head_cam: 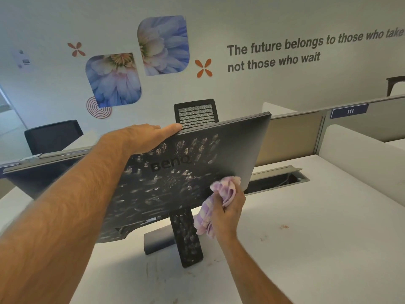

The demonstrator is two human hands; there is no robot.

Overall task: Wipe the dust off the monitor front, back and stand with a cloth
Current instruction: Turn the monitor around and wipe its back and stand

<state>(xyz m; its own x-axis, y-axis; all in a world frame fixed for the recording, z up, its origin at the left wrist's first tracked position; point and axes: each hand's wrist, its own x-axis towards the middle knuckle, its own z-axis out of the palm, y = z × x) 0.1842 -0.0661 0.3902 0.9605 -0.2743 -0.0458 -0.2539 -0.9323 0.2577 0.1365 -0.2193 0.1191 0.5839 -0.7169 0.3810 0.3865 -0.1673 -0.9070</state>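
monitor [171,172] on desk [306,227], back facing viewer, chair [195,114] behind, partition [306,128] to the right

The bare left arm stretches forward, its left hand [145,137] laid flat with straight fingers over the top edge of the dusty dark grey flat monitor [175,172]. The right hand [229,210], lower and to its right, grips a crumpled pale lilac cloth [221,198] in curled fingers.
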